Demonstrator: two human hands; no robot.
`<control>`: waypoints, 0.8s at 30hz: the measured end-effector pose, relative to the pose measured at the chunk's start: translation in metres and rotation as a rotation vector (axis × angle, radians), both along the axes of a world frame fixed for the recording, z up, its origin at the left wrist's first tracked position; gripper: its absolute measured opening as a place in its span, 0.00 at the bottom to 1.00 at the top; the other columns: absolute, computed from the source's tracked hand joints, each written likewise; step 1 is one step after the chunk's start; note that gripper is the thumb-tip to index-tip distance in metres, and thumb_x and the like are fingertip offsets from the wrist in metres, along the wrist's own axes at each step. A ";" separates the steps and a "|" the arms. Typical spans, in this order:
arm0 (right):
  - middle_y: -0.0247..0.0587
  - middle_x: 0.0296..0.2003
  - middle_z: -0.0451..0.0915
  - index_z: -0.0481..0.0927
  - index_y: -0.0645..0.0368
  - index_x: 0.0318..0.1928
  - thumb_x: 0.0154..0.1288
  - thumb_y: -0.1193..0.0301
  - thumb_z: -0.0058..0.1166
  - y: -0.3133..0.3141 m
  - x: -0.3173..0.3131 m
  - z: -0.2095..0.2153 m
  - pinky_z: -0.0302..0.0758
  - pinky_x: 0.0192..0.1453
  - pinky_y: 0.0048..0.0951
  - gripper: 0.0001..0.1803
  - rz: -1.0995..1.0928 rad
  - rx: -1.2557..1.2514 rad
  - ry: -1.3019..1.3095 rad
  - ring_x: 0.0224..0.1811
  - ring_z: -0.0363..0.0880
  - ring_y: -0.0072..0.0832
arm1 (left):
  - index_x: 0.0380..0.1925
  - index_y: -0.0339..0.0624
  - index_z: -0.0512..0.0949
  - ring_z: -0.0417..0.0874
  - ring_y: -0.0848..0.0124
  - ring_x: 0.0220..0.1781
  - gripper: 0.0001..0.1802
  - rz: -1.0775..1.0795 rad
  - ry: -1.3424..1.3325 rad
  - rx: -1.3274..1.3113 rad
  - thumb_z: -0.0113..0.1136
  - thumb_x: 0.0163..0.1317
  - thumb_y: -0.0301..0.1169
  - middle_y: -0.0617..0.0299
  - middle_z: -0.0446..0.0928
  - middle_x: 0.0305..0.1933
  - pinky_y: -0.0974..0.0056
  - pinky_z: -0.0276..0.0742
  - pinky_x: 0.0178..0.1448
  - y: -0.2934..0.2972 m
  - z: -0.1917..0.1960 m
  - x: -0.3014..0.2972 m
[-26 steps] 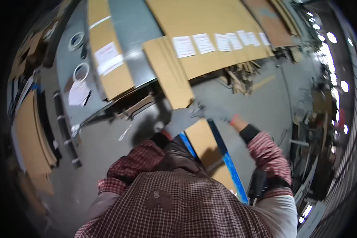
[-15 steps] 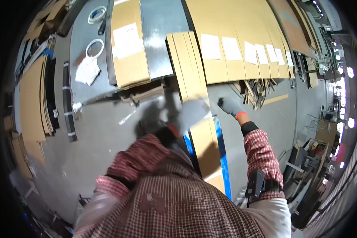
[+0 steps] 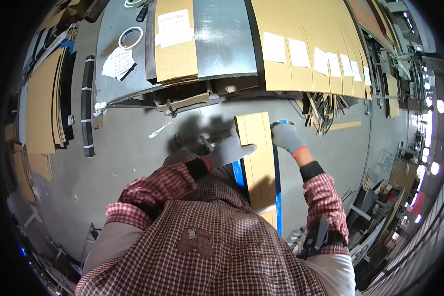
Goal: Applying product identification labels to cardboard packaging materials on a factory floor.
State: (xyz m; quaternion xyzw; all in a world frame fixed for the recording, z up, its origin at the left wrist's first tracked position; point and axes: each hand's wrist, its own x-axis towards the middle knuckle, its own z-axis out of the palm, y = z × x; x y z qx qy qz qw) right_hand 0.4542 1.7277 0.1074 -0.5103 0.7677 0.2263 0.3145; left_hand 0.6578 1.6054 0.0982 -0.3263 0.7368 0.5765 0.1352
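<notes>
A narrow stack of long brown cardboard strips (image 3: 257, 163) runs away from my body, its far end just short of the tables. My left hand (image 3: 230, 150), in a grey glove, is at the stack's left edge, thumb laid across the top and fingers along the side. My right hand (image 3: 287, 137), in a grey glove with a red cuff, is curled beside the right edge. A curved blue piece (image 3: 283, 122) shows just beyond its knuckles; its fingertips are hidden. Blue strips (image 3: 278, 197) show along both sides beneath the cardboard.
Ahead, a metal-topped table (image 3: 224, 44) carries cardboard, papers (image 3: 118, 63) and a white ring-shaped roll (image 3: 130, 38). Wide cardboard sheets (image 3: 281, 76) with paper labels lie to its right, above dark scraps (image 3: 325, 111). Cardboard panels (image 3: 42, 108) stand at the left.
The cardboard stack has drawn back toward me, its far end leaving the table edge. My left hand has shifted slightly along it; my right hand has come in against its right side.
</notes>
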 end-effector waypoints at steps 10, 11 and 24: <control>0.48 0.40 0.84 0.77 0.52 0.60 0.55 0.78 0.55 -0.065 0.031 0.150 0.77 0.42 0.27 0.28 -0.221 -0.489 -0.991 0.33 0.81 0.30 | 0.68 0.28 0.57 0.74 0.80 0.24 0.41 0.108 0.312 0.590 0.64 0.55 0.28 0.63 0.76 0.27 0.73 0.72 0.30 -0.070 0.099 0.025; 0.48 0.39 0.84 0.78 0.56 0.58 0.56 0.76 0.56 -0.055 0.001 0.137 0.77 0.41 0.27 0.25 -0.321 -0.371 -0.936 0.33 0.81 0.30 | 0.68 0.28 0.57 0.74 0.80 0.24 0.41 0.149 0.312 0.516 0.64 0.56 0.29 0.63 0.76 0.27 0.73 0.72 0.30 -0.076 0.076 0.030; 0.36 0.36 0.84 0.81 0.66 0.43 0.63 0.69 0.58 0.003 -0.010 -0.075 0.77 0.45 0.28 0.13 -0.864 -0.588 -0.822 0.36 0.78 0.22 | 0.30 0.41 0.82 0.79 0.57 0.36 0.08 -0.420 0.574 -0.027 0.54 0.58 0.27 0.53 0.79 0.32 0.58 0.74 0.44 -0.008 -0.169 -0.009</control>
